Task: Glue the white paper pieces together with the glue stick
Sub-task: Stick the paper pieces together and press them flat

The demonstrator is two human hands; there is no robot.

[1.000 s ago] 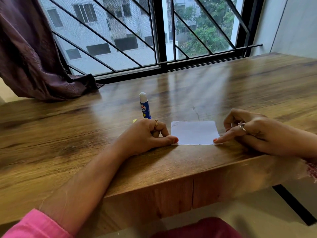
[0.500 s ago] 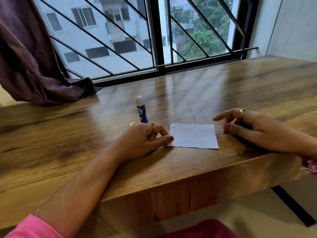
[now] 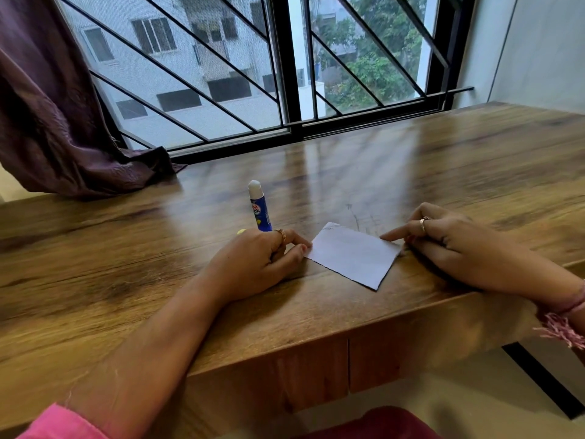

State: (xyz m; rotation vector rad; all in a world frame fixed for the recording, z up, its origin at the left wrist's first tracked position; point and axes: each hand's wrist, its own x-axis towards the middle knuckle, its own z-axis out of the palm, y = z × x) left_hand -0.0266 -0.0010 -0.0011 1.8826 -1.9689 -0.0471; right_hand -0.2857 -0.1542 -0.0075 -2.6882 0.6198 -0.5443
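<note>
Sleeve [image 3: 60,423] cuffs in pink framed the nearest edge of my head view, the left forearm running up from there onto the wooden tabletop [image 3: 126,280]. Near the front edge of that tabletop lay the white paper [image 3: 354,255], flat and turned at an angle so one corner pointed toward me; from this view I could not tell whether it was one piece or several stacked. My left hand [image 3: 253,264] rested on the wood with its fingers curled under, the thumb and a fingertip meeting the paper's left edge; it appeared to hold nothing, though I could not see inside the curl. My right hand [image 3: 449,245] lay on the other side, its index finger stretched out straight with the tip touching the paper's far right corner, the remaining fingers loosely bent and gripping nothing. Each hand wore a ring, and a pink thread band circled the right wrist. Just behind the left hand stood the glue stick [image 3: 259,207], upright, blue-bodied with a white top, partly hidden at its base by the knuckles. A small yellow object [image 3: 241,231] showed beside it, too hidden to identify. Farther back, a dark purple curtain [image 3: 63,122] draped onto the tabletop's left side beneath a barred window [image 3: 285,74].
</note>
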